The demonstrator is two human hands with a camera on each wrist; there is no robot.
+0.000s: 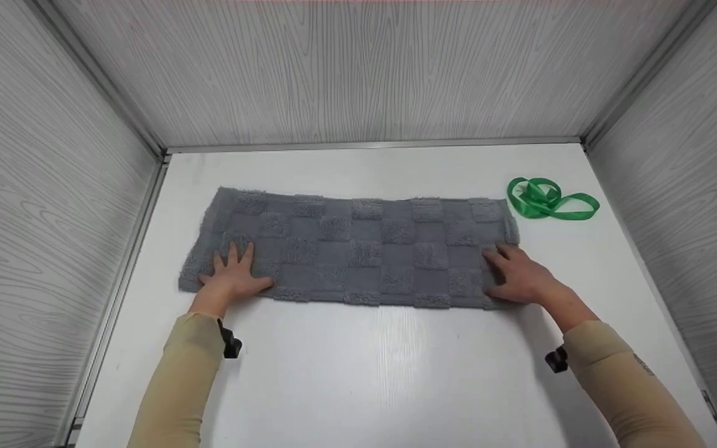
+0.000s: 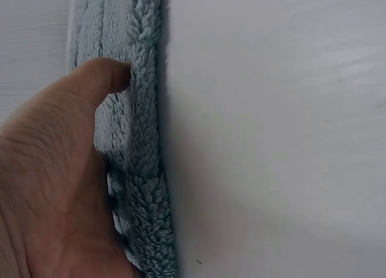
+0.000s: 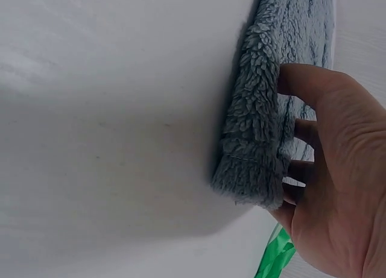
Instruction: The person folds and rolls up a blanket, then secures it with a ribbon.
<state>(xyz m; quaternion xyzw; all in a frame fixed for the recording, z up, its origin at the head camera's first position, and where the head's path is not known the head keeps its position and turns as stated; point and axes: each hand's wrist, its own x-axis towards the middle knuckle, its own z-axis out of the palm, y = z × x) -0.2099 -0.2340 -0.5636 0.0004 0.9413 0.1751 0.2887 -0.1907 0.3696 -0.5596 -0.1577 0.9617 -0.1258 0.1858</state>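
A grey towel (image 1: 365, 252) with a raised checkered pile lies spread wide across the white table, its left end slanted. On its left part rests my left hand (image 1: 232, 278), fingers spread and straight, palm down. In the left wrist view the thumb of that hand (image 2: 66, 163) touches the fluffy towel edge (image 2: 145, 109). My right hand (image 1: 520, 277) lies on the towel's right end, fingers slightly bent and touching the cloth. The right wrist view shows that hand (image 3: 338, 163) with thumb and fingertips on top of the towel corner (image 3: 250, 163), not wrapped round it.
A loosely looped green ribbon (image 1: 542, 200) lies at the back right, just beyond the towel's right end. Grey wood-grained panels (image 1: 358, 74) wall the white table (image 1: 358, 367) at the back and both sides.
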